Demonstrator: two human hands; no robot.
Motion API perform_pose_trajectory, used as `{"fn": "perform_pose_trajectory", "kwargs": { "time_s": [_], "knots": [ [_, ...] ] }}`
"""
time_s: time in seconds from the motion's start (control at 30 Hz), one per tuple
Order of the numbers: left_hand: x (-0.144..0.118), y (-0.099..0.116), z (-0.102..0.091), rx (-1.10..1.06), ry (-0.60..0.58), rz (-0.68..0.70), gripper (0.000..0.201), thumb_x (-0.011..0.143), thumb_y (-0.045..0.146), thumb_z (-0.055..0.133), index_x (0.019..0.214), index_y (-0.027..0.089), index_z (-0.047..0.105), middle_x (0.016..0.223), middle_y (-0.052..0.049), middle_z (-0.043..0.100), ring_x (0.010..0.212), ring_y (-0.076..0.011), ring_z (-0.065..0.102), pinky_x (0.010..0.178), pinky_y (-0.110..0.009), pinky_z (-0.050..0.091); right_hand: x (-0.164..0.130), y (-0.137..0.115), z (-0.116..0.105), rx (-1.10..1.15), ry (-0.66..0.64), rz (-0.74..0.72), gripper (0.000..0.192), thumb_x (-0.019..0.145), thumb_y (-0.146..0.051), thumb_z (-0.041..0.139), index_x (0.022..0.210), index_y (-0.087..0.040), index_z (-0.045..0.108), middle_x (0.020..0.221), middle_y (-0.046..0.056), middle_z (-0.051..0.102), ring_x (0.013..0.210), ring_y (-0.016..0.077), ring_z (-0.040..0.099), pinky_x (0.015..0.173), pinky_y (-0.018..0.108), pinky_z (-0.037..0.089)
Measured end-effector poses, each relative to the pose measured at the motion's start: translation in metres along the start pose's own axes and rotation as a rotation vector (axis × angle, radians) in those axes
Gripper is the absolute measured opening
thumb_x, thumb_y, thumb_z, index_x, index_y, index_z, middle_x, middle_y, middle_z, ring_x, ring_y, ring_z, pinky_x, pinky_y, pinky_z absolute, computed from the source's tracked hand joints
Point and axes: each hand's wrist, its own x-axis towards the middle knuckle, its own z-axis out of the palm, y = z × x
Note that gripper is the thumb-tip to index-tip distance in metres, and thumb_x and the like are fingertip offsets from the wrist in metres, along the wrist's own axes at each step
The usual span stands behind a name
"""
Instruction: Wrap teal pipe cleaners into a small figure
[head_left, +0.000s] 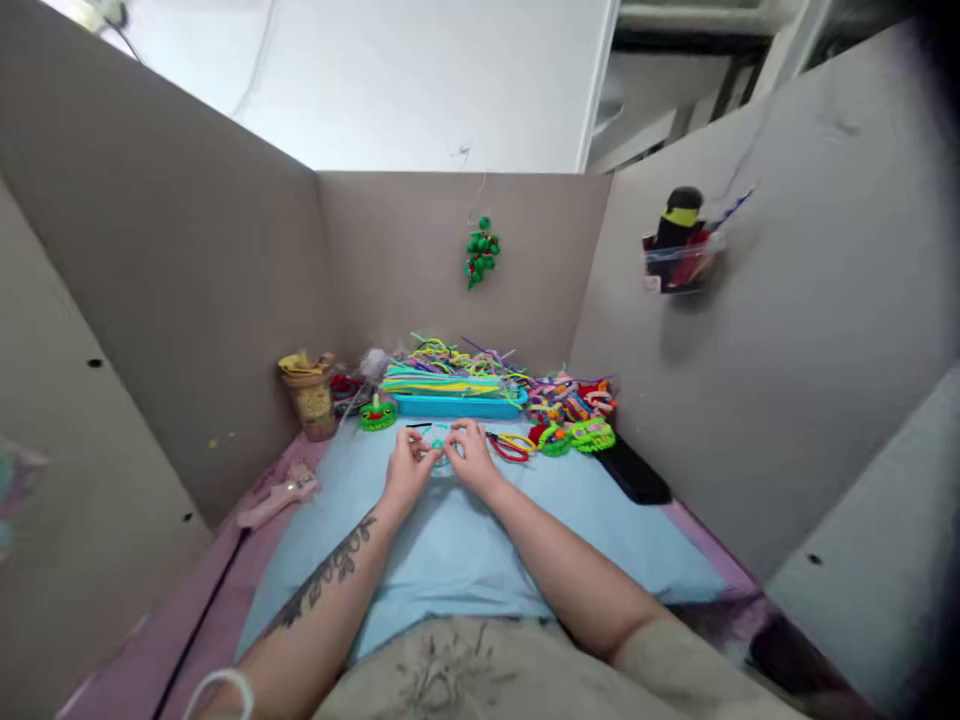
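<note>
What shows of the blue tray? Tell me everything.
The blue tray is long, low and plastic-looking, lying flat at the far end of the pale blue sheet, its long side to the front. Turquoise and yellow strips lie lengthwise in it, rising above the rim and hiding its inside. The left hand and right hand are nearer, not touching it.

You had decent room over the near sheet (pixel 465 545), but that tray (pixel 459 406) blocked ahead and red handles (pixel 512 453) kinda crowded your right hand (pixel 469 452).
</note>
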Motion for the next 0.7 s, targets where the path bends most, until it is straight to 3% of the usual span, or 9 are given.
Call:
{"fn": "perform_pose_trajectory", "kwargs": {
  "time_s": [0.17,0.37,0.53,0.7],
  "knots": [
    [0.002,0.000,0.001,0.023,0.002,0.007,0.034,0.066,0.025,0.064,0.087,0.021,0.036,0.069,0.004,0.057,0.052,-0.0084,0.048,0.052,-0.020,0.035,0.001,0.004,0.003,0.062,-0.065,0.099,0.011,0.074,-0.016,0.054,0.066,-0.019,0.060,0.108,0.007,0.051,0.109,0.0214,0.042,0.097,0.038,0.029],
    [0.007,-0.002,0.004,-0.224,-0.005,-0.120,0.042,0.061,0.028,0.068,0.085,0.021,0.035,0.061,0.007,0.056,0.047,-0.0072,0.047,0.049,-0.019,0.034,0.004,-0.001,-0.006,0.176,-0.098,0.216,0.012,0.074,-0.023,0.055,0.064,-0.020,0.062,0.114,0.007,0.049,0.115,0.0233,0.038,0.100,0.039,0.027],
    [0.008,-0.005,0.003,-0.374,-0.026,-0.200,0.047,0.058,0.031,0.072,0.086,0.021,0.035,0.061,0.006,0.058,0.051,-0.0085,0.053,0.053,-0.019,0.036,0.005,-0.002,-0.014,0.223,-0.162,0.163,0.012,0.068,-0.015,0.055,0.074,-0.021,0.063,0.122,0.006,0.046,0.120,0.0234,0.035,0.102,0.041,0.025],
    [0.008,-0.002,0.001,-0.427,-0.104,-0.267,0.049,0.056,0.032,0.074,0.084,0.021,0.036,0.059,0.007,0.058,0.048,-0.0079,0.052,0.052,-0.019,0.035,0.004,0.001,-0.020,0.107,-0.139,-0.001,0.015,0.065,-0.013,0.058,0.077,-0.022,0.063,0.124,0.006,0.045,0.125,0.0254,0.028,0.104,0.045,0.022]
  ]
}}
